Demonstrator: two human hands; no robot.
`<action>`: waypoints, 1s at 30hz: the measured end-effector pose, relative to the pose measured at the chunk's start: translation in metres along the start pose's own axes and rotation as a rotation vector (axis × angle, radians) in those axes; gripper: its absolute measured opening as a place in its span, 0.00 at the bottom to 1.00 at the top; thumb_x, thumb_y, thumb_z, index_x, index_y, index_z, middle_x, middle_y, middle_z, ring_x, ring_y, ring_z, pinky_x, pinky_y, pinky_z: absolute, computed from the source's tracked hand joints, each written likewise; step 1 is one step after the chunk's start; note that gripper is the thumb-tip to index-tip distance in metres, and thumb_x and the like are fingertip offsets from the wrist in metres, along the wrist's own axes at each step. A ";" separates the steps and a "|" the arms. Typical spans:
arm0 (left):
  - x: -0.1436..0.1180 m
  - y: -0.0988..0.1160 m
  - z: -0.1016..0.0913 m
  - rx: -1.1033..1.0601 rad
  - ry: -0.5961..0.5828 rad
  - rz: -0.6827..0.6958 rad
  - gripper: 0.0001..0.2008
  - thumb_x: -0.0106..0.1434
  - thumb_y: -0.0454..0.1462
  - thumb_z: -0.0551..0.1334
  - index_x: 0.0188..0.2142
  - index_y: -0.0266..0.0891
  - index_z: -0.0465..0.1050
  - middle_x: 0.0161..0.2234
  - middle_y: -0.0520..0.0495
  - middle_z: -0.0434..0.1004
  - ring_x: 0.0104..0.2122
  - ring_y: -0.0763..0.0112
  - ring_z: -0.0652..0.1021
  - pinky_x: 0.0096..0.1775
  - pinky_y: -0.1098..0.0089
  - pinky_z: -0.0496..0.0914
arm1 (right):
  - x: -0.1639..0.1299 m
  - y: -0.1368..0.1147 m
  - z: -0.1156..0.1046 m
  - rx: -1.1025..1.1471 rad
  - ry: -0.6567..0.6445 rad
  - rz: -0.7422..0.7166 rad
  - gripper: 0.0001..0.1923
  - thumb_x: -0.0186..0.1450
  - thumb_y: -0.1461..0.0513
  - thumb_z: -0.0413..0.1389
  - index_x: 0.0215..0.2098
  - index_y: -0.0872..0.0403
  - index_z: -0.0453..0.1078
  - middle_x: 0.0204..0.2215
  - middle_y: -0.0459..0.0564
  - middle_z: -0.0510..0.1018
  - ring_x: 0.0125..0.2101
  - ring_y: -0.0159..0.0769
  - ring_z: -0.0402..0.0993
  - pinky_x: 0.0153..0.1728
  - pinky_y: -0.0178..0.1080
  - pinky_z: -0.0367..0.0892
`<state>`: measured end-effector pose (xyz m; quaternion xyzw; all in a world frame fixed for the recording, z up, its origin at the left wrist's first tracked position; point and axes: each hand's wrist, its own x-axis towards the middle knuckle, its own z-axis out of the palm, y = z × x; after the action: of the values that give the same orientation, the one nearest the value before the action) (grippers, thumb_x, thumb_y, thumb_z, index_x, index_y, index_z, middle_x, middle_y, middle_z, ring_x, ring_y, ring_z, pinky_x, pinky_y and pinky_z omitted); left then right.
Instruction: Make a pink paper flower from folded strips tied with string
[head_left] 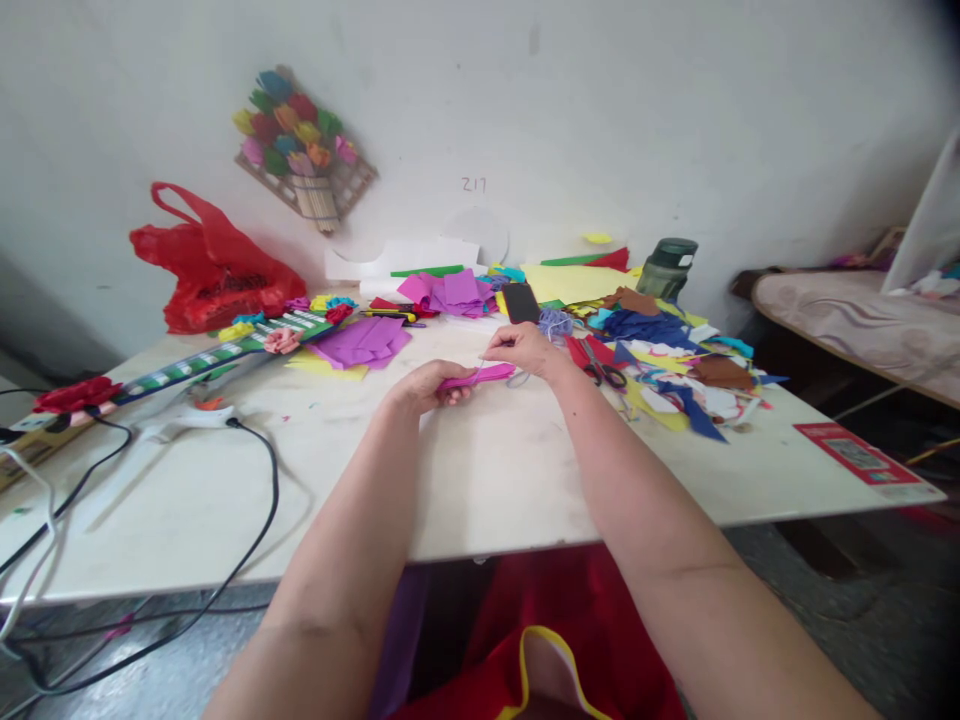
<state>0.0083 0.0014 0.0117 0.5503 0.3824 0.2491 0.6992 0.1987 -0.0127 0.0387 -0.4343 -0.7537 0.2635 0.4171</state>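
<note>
Pink strip: a folded pink strip (480,376) of paper or felt, held low over the middle of the bench (480,480), between both hands.
Left hand: the left hand (427,388) is curled, fingers closed on the strip's near end; knuckles up, fingertips hidden beneath.
Right hand: the right hand (525,348) is pinched together at the strip's far end; a thin thread seems to run from it, too fine to be sure.
Bench near edge: a black cable (255,500) loops across the left side, running off the edge.
Right of hands: scissors (604,368) lie just beside the right wrist, on a heap of coloured scraps (675,370).
Behind hands: a dark phone (520,301) lies flat, purple sheets (364,342) to its left.
Far left: red plastic bag (210,265) against the wall.
Far right: green jar (667,266), partly hidden by scraps.
Wall: paper-flower bouquet (300,145) hung tilted.
Cut off: a bed (847,315) runs out of view at right.
</note>
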 end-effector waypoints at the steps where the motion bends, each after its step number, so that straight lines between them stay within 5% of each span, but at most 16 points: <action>1: -0.001 0.000 0.000 0.014 -0.028 0.008 0.09 0.55 0.34 0.60 0.23 0.28 0.72 0.17 0.45 0.68 0.14 0.80 0.66 0.15 0.79 0.57 | 0.000 0.001 -0.001 0.025 -0.017 0.013 0.11 0.48 0.57 0.60 0.20 0.58 0.70 0.18 0.44 0.69 0.22 0.27 0.60 0.26 0.33 0.55; 14: -0.003 -0.002 0.000 0.032 -0.187 0.091 0.10 0.51 0.38 0.65 0.25 0.30 0.73 0.19 0.45 0.70 0.15 0.80 0.66 0.17 0.78 0.58 | -0.003 0.009 0.004 0.327 -0.185 0.241 0.13 0.43 0.57 0.62 0.20 0.59 0.70 0.16 0.43 0.69 0.19 0.24 0.58 0.23 0.32 0.53; 22: -0.006 0.001 0.003 -0.127 -0.238 0.155 0.11 0.52 0.38 0.64 0.28 0.28 0.72 0.17 0.51 0.61 0.14 0.85 0.57 0.17 0.80 0.52 | -0.001 0.020 0.014 0.424 -0.110 0.304 0.09 0.43 0.59 0.58 0.16 0.57 0.65 0.10 0.38 0.57 0.14 0.21 0.43 0.18 0.32 0.36; 30: -0.004 0.002 0.003 -0.259 -0.198 0.132 0.08 0.53 0.34 0.62 0.28 0.27 0.71 0.17 0.51 0.60 0.15 0.86 0.57 0.17 0.82 0.51 | 0.000 0.020 0.021 0.492 -0.022 0.289 0.11 0.43 0.61 0.57 0.16 0.54 0.57 0.11 0.35 0.51 0.15 0.20 0.39 0.18 0.33 0.35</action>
<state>0.0085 -0.0029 0.0152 0.5013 0.2395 0.2864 0.7806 0.1892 -0.0042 0.0128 -0.4200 -0.6017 0.5001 0.4599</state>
